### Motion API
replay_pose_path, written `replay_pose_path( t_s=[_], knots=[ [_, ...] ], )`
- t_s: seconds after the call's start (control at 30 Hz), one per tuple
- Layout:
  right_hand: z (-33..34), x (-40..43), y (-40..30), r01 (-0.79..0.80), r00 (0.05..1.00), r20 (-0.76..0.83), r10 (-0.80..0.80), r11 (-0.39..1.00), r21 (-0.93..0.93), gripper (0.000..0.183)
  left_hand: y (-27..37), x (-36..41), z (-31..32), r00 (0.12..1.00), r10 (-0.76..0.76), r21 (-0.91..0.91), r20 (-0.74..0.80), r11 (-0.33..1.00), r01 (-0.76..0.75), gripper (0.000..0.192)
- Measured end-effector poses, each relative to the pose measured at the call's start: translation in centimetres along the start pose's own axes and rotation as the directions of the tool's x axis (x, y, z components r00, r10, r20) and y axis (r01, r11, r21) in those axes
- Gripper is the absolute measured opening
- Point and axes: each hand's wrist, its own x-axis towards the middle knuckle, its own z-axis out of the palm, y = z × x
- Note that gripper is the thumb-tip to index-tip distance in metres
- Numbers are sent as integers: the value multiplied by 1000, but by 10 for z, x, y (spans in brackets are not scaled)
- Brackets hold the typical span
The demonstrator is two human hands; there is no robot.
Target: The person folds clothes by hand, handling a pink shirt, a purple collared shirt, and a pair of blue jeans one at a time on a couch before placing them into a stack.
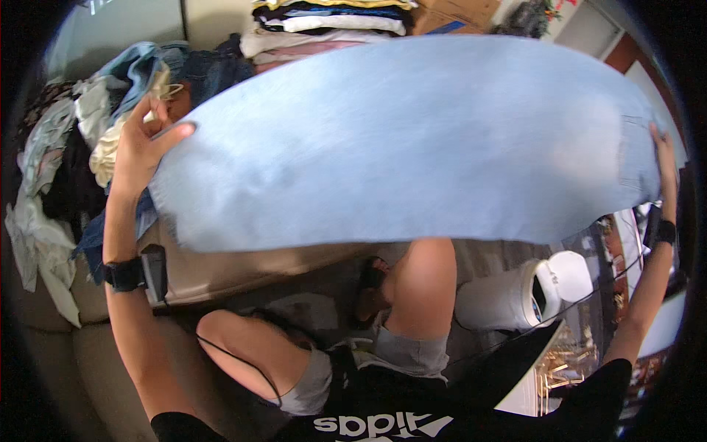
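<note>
A light-blue denim garment [397,143] is stretched out wide in front of me, above my knees. My left hand [146,141] grips its left end, with the thumb lying over the upper corner. That end has a frayed edge. At the far right, my right hand [664,149] holds the opposite end, near some stitched seams; most of its fingers are hidden behind the cloth. Both arms are spread apart, and the denim hangs nearly flat between them with a slight sag along the lower edge.
Loose clothes [49,182] lie heaped on the brown sofa [110,370] at left. Behind the denim rises a stack of folded clothes [331,25] beside a cardboard box [458,14]. A white bin [497,298] with its lid up stands on the floor, near a thin dark cable.
</note>
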Motion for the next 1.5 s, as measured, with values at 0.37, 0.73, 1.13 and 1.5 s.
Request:
replay_pose_path(
  t_s=[0.37, 0.73, 1.13, 1.5],
  knots=[
    [420, -292, -337, 165, 674, 576, -461, 855, 492, 67, -144, -115, -60, 945, -203, 550, -255, 774, 314, 48],
    [434, -323, -322, -467, 535, 793, -290, 681, 564, 63, -92, -156, -71, 569, -782, 169, -253, 544, 822, 69],
    [399, -346, -382, -290, 575, 653, -493, 623, 726, 83, -13, -57, -247, 713, -588, 527, -382, 495, 691, 74],
    [380, -377, -369, -712, 432, 671, -603, 229, 664, 72, 142, 74, 33, 726, -679, 238, 103, 726, 645, 32]
  ],
)
